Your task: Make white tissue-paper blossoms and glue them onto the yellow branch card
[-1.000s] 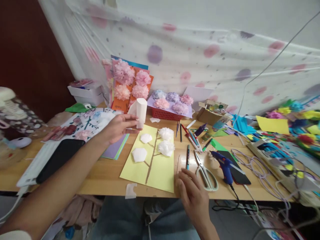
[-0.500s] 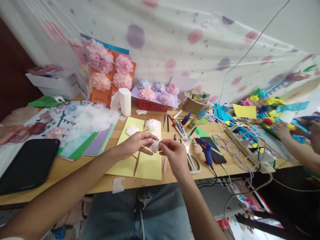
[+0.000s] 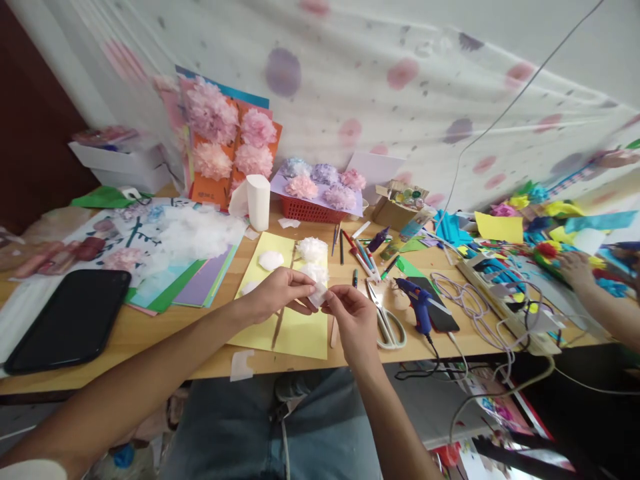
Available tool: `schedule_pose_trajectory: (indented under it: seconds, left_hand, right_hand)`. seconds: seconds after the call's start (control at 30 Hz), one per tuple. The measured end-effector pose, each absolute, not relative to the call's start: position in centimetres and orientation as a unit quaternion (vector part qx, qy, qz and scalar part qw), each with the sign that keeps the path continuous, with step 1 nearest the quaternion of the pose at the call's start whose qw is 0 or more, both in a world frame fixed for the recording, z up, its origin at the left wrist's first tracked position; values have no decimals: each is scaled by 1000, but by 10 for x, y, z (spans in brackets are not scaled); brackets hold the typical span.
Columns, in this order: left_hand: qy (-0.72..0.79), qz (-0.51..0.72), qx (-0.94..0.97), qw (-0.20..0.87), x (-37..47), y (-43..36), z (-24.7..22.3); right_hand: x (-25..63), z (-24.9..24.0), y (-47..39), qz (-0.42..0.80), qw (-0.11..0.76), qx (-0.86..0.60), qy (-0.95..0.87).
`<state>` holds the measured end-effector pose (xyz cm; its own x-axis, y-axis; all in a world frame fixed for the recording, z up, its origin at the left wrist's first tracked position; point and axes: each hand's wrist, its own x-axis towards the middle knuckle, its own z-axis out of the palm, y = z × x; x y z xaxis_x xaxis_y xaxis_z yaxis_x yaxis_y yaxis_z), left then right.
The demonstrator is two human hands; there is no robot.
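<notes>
A small piece of thin white paper is pinched between my two hands, above a yellow sheet. My left hand grips its left side with thumb and fingers. On its right edge, my right hand closes with thumb and forefinger. The yellow sheet lies on the table and has a brown stem line. Fluffy white paper flowers sit on its upper right part, and a flat white round is at the upper left. Part of the sheet is hidden under my hands.
Scissors, a blue glue gun and cables lie to the right. A black tablet-like device and white fluff are at left. Behind stand a white roll and a red basket. A co-worker's hand is at far right.
My left fingers have closed onto the white piece, which both hands now hold. The whole view has shifted slightly, so things appear a little further right.
</notes>
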<state>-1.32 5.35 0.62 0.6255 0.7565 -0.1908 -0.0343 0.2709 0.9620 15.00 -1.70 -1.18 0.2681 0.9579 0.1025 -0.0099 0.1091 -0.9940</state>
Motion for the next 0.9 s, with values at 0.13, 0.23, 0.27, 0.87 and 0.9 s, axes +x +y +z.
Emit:
schedule_pose_trajectory:
  seconds: [0.13, 0.23, 0.27, 0.87, 0.9]
  left_hand:
    - [351, 279, 517, 729, -14, 52, 5]
    - [361, 288, 510, 726, -15, 52, 4]
    - [361, 290, 508, 726, -15, 51, 4]
    - [333, 301, 518, 728, -15, 51, 3]
    - [337, 303, 522, 723, -14, 51, 2]
  right_hand:
    - [154, -16, -18, 388, 611, -523, -450]
    - [157, -20, -19, 354, 608, -525, -480]
    - [158, -21, -20, 335, 603, -523, -501]
    - [163, -16, -26, 207, 525, -526, -636]
    - [163, -17, -26, 216, 526, -525, -634]
